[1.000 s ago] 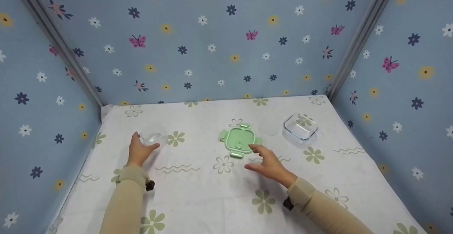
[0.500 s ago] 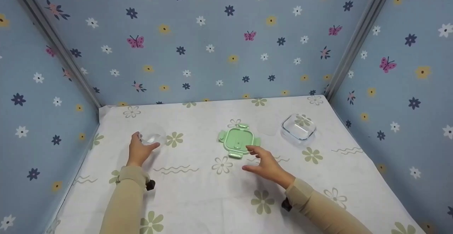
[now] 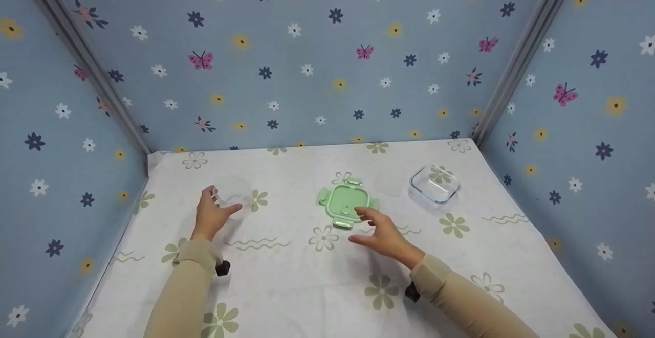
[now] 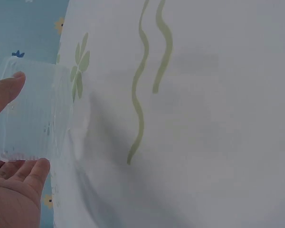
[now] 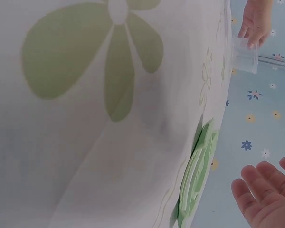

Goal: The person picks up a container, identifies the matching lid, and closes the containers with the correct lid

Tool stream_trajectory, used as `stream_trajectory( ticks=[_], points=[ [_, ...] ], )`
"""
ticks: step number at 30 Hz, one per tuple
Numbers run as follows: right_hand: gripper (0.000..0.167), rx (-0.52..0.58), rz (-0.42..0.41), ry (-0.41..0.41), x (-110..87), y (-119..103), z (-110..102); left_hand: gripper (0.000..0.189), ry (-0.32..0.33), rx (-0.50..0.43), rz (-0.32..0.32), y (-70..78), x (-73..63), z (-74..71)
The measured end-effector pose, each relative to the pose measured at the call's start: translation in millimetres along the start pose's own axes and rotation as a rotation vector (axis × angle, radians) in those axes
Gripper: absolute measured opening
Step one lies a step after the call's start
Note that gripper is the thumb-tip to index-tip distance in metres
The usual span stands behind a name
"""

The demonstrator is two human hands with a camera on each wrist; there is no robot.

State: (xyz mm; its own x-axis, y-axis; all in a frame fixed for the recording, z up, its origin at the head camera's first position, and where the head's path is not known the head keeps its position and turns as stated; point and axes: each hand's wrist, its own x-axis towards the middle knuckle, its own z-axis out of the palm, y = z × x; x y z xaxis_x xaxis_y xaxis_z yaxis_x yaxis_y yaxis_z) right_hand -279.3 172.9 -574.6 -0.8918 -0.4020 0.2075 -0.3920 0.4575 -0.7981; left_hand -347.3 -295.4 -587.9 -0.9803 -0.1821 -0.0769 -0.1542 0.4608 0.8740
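Note:
My left hand [image 3: 212,217] grips a clear plastic tub [image 3: 233,192] on the left side of the table, thumb on one side and fingers on the other. Seen from the left wrist, the tub [image 4: 33,111] has ribbed, see-through walls. My right hand [image 3: 387,235] hovers with spread, relaxed fingers at the near right corner of a green snap-on lid [image 3: 348,202]. Nothing is between those fingers. In the right wrist view the lid [image 5: 198,173] lies flat on the cloth, its clips folded outward.
A square glass food container [image 3: 434,187] stands at the right, with a faint translucent round lid-like piece [image 3: 390,183] between it and the green lid. White flowered cloth [image 3: 286,287] covers the table. Blue patterned panels [image 3: 307,46] close in the back and sides.
My left hand has shifted a little to the right and away from me, carrying the clear tub with it. The right hand has stayed almost in place beside the green lid.

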Motion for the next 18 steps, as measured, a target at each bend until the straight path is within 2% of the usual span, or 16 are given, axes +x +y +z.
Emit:
stream_trajectory(
  ticks=[5,10,18],
  points=[
    [0.071,0.009,0.007,0.007,5.7,-3,2,0.104,-0.018,-0.028,0.069,7.1,-6.4,5.4],
    [0.071,0.015,0.014,0.017,9.8,-7,2,0.103,-0.046,-0.024,0.1,16.2,-12.8,14.8],
    [0.072,0.014,-0.032,0.03,15.3,-10,6,0.102,-0.082,-0.016,0.153,25.7,-20.8,28.1]
  ],
)
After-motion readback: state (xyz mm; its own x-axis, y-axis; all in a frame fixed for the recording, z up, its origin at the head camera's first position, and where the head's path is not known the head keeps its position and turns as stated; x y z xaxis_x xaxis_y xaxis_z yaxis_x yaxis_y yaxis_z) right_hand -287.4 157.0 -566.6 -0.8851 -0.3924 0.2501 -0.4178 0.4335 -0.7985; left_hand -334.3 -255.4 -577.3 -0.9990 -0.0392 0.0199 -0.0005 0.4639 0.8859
